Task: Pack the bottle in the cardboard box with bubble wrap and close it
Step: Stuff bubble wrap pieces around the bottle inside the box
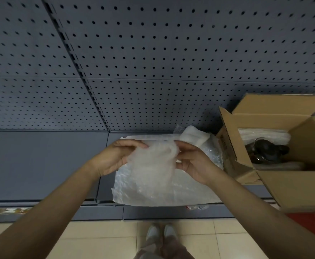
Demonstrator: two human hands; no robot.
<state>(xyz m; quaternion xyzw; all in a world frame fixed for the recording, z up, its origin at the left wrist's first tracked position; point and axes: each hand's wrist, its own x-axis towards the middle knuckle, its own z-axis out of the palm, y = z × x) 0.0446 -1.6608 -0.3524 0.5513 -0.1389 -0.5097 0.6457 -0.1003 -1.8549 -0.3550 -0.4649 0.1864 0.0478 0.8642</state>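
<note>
A sheet of bubble wrap (153, 165) hangs between both hands above the shelf. My left hand (113, 157) pinches its upper left edge and my right hand (194, 163) pinches its upper right edge. Under it lies a flat pile of more bubble wrap (171, 193), with a white foam roll (194, 137) at the back. To the right stands the open cardboard box (287, 187) with its flaps up. Inside it a dark brown bottle (266, 150) lies on its side against white wrap (265, 136) along the back wall.
The grey metal shelf (41, 165) runs left from the wrap pile, backed by a grey pegboard wall (153, 62). Below the shelf edge are beige floor tiles (97, 240) and my shoes (160, 232). Something red (306, 223) sits under the box's near flap.
</note>
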